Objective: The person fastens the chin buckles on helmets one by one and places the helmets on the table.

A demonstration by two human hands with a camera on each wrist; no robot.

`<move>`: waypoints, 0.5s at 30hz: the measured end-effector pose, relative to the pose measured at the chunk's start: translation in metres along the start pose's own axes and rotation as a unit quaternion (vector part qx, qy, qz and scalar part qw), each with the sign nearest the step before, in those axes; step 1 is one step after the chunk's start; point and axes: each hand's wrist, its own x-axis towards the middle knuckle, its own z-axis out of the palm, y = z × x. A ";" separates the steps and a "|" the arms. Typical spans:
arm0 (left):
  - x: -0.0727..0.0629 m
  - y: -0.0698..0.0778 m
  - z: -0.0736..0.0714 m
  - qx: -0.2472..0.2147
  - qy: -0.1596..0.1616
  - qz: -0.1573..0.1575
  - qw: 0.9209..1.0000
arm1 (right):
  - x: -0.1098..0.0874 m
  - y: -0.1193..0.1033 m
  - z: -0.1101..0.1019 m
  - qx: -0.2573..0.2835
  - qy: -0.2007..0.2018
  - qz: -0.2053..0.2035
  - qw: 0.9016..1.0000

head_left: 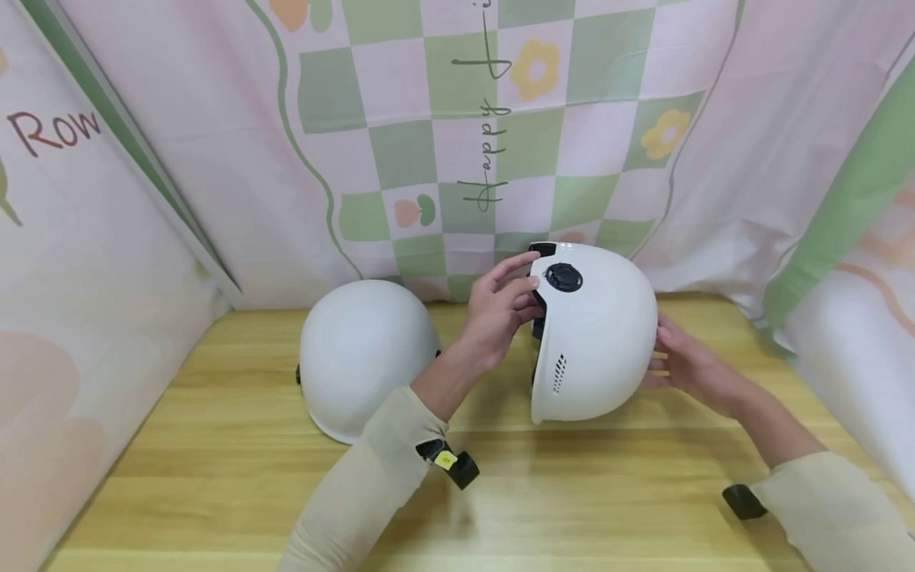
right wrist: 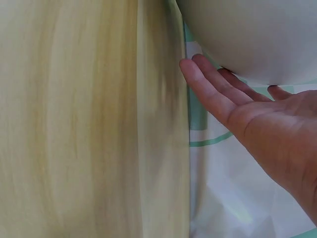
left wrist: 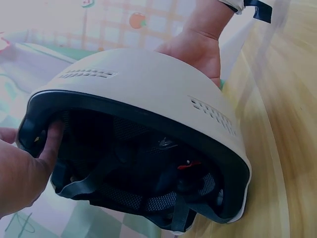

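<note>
A white helmet (head_left: 600, 334) is tipped on its side, its opening turned to the left in the head view. My left hand (head_left: 500, 310) grips the rim near a round black knob (head_left: 564, 277), with fingers reaching inside the shell in the left wrist view. Black padding and straps (left wrist: 84, 186) and a small red piece (left wrist: 189, 165) show in the opening. My right hand (right wrist: 267, 119) supports the rounded crown with fingers nearly straight, touching the shell (right wrist: 257, 39). To the left a second white helmet (head_left: 364, 357) rests dome up on the table, apart from my hands.
The wooden table (head_left: 236, 477) carries both helmets. Behind it hangs a printed curtain (head_left: 457, 103) with green checks and flowers, close to the helmets. Fabric walls (head_left: 86, 262) close in the left and right sides. Black wrist devices (head_left: 457, 465) stick out from both sleeves.
</note>
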 end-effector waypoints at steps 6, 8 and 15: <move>-0.001 -0.001 -0.002 -0.010 -0.004 0.005 1.000 | -0.001 -0.001 0.002 0.012 -0.007 0.002 1.000; -0.001 -0.002 -0.003 -0.014 -0.008 0.008 1.000 | -0.001 -0.001 0.002 0.015 -0.006 -0.001 1.000; -0.002 -0.005 -0.010 -0.029 0.001 0.015 0.999 | -0.001 -0.001 0.001 0.037 0.012 -0.028 0.999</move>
